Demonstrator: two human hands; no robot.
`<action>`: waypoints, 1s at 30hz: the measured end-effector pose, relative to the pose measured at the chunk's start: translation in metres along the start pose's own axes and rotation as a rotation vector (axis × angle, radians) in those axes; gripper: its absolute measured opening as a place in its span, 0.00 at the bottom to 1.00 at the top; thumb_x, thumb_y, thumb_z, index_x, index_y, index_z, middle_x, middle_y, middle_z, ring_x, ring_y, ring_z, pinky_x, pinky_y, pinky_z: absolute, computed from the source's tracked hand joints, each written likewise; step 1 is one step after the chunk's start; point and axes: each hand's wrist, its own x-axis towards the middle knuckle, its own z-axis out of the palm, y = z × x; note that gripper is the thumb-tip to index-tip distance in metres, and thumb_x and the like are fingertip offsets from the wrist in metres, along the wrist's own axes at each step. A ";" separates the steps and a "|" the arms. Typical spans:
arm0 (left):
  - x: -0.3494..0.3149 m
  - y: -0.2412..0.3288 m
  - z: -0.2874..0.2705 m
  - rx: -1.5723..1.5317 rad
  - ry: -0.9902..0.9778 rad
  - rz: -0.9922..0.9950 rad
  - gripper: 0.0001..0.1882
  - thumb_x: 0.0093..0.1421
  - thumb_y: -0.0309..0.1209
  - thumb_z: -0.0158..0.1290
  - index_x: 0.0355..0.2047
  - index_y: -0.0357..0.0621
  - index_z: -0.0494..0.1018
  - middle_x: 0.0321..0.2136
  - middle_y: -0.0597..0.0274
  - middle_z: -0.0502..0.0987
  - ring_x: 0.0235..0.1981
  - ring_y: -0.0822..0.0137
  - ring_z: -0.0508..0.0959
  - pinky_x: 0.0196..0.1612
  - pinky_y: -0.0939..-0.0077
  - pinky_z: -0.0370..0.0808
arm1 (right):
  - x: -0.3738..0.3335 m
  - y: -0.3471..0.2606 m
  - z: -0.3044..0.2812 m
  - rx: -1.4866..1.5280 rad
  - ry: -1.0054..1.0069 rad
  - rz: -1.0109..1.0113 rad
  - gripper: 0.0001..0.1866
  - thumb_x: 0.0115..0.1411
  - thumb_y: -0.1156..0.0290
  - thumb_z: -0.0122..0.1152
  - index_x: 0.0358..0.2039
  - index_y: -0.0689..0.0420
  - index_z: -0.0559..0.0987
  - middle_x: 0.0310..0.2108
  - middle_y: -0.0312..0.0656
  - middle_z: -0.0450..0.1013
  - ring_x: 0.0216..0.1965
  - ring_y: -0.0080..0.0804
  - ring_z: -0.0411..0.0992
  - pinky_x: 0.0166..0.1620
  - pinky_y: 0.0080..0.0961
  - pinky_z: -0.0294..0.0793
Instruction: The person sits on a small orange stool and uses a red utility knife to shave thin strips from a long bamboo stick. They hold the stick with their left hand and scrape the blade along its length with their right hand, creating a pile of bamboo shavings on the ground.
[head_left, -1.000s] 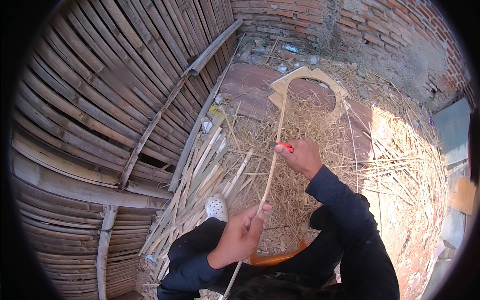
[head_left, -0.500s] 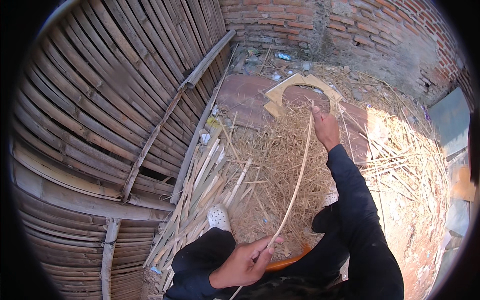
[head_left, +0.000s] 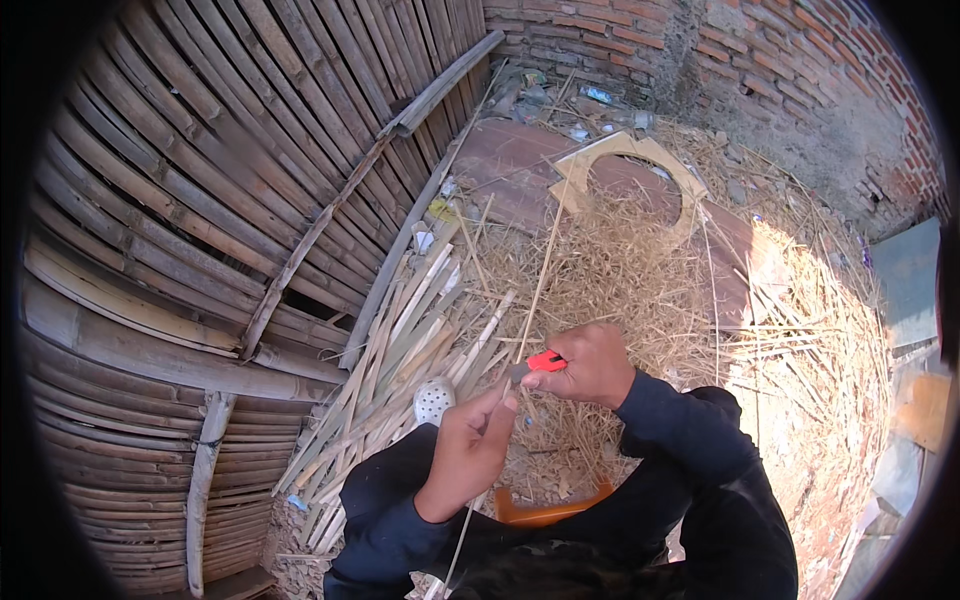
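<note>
A long, thin bamboo strip (head_left: 543, 268) slants from near my body up toward the straw. My left hand (head_left: 463, 455) pinches it near its middle between thumb and fingers. Close beside it, my right hand (head_left: 597, 366) grips a red utility knife (head_left: 545, 361). The knife's grey blade (head_left: 519, 371) points left and meets the strip just above my left fingertips. Whether it bites into the bamboo cannot be made out. Part of the knife's handle is hidden in my right fist. The strip's lower end passes under my left hand toward my lap.
Split bamboo pieces (head_left: 400, 340) lie in a pile at the left, beside a bamboo wall (head_left: 200, 180). Straw-like shavings (head_left: 620, 270) cover the ground ahead, with a board having a round cutout (head_left: 575, 165) behind them. A brick wall (head_left: 760, 100) stands at the back. An orange curved object (head_left: 555, 512) shows below my hands.
My right hand has come down from the strip's far end to beside my left hand, now with a red utility knife showing. My left hand has moved slightly up.
</note>
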 end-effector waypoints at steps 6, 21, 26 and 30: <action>0.005 0.000 -0.001 0.056 0.021 -0.026 0.17 0.67 0.28 0.45 0.53 0.36 0.70 0.18 0.81 0.61 0.20 0.87 0.56 0.23 0.88 0.53 | 0.008 -0.003 0.000 0.017 0.088 0.018 0.32 0.51 0.35 0.56 0.13 0.54 0.76 0.11 0.43 0.68 0.14 0.44 0.70 0.18 0.36 0.66; 0.001 0.002 0.006 0.222 0.012 0.057 0.17 0.66 0.26 0.45 0.53 0.32 0.69 0.18 0.77 0.62 0.20 0.86 0.59 0.21 0.86 0.56 | 0.004 0.016 -0.007 -0.031 0.089 0.103 0.32 0.50 0.33 0.56 0.14 0.52 0.78 0.10 0.40 0.69 0.14 0.41 0.71 0.18 0.35 0.67; 0.003 0.005 0.006 0.191 -0.001 0.047 0.16 0.65 0.25 0.46 0.52 0.30 0.70 0.22 0.79 0.66 0.23 0.87 0.59 0.25 0.88 0.57 | -0.002 0.001 -0.012 0.010 0.087 -0.028 0.33 0.51 0.33 0.55 0.12 0.54 0.73 0.10 0.43 0.66 0.13 0.43 0.69 0.17 0.36 0.65; 0.000 -0.004 0.007 0.165 0.051 0.137 0.16 0.66 0.24 0.45 0.52 0.30 0.70 0.25 0.76 0.70 0.24 0.87 0.60 0.26 0.89 0.59 | 0.011 0.016 -0.016 -0.074 0.057 0.101 0.31 0.48 0.33 0.58 0.17 0.53 0.79 0.13 0.41 0.71 0.15 0.41 0.72 0.19 0.35 0.68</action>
